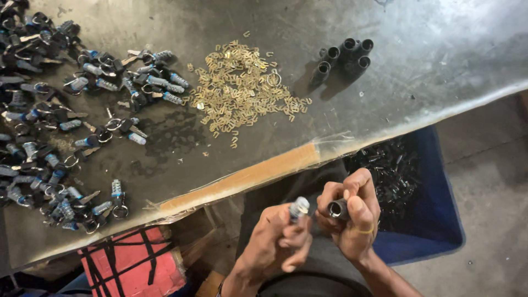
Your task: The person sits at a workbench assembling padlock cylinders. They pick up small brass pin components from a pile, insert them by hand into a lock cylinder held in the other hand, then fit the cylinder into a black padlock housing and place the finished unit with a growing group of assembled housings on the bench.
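My left hand [278,242] grips a small silver lock cylinder [300,207], its end pointing up. My right hand [355,217] holds a short black tube-shaped housing [337,209] with its open end facing the cylinder. The two parts are close together, a small gap apart, below the table's front edge. Both hands are held above my lap.
A grey metal table [429,66] carries a heap of small brass clips [242,91], several black housings [344,55] and many lock cylinders with keys [60,121] at the left. A blue bin [434,220] of black parts stands on the floor at the right, a red crate [132,264] at the left.
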### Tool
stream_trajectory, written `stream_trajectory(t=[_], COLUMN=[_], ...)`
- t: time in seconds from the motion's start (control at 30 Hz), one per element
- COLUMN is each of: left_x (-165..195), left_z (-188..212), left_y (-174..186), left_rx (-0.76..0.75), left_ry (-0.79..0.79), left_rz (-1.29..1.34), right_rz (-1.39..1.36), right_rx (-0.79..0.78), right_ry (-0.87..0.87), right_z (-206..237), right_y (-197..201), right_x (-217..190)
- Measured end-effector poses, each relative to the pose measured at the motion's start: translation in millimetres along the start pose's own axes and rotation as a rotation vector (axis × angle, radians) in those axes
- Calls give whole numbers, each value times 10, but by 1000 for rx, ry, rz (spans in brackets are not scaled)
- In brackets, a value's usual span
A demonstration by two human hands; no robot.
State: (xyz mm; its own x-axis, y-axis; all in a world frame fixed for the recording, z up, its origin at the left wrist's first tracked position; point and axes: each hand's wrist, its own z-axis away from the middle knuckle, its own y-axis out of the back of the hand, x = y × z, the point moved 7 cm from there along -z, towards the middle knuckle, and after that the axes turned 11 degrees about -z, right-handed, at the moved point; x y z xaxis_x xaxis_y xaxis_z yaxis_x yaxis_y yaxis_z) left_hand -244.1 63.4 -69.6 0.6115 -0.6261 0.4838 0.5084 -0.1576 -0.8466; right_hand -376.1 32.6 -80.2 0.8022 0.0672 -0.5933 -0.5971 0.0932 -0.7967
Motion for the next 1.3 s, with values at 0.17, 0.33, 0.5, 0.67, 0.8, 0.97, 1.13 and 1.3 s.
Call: stream_trajectory(t=[0.17, 0.33, 0.5, 0.67, 0.8, 0.97, 1.13, 1.3], left_x=[183, 418, 481, 458, 351, 130, 17, 708], left_z=[34, 65, 87, 39, -39, -157, -204, 236], left_y=[14, -123, -215, -271, -259, -207, -253, -301], left_rx=[164, 326, 341, 211, 43, -61, -84, 266], left_ry=[-93, -360, -393, -395, -405, -492, -551, -710], left_rz=[-638, -1397, -1661, -1753, -1838, -2063, -2152, -1954], right_rz=[102, 325, 737, 1037, 1052, 1203, 587, 1515], right_rx=[10, 17, -122, -204, -284, -25, 346, 203], right_ry=[49, 75, 203, 255, 317, -51, -559, -88], right_z=[17, 56, 90, 106, 151, 123, 333, 439], right_y=[-29, 76, 105, 141, 95, 437, 1163, 1732], right_x=[-44, -48, -193, -302, -322, -221, 50, -611])
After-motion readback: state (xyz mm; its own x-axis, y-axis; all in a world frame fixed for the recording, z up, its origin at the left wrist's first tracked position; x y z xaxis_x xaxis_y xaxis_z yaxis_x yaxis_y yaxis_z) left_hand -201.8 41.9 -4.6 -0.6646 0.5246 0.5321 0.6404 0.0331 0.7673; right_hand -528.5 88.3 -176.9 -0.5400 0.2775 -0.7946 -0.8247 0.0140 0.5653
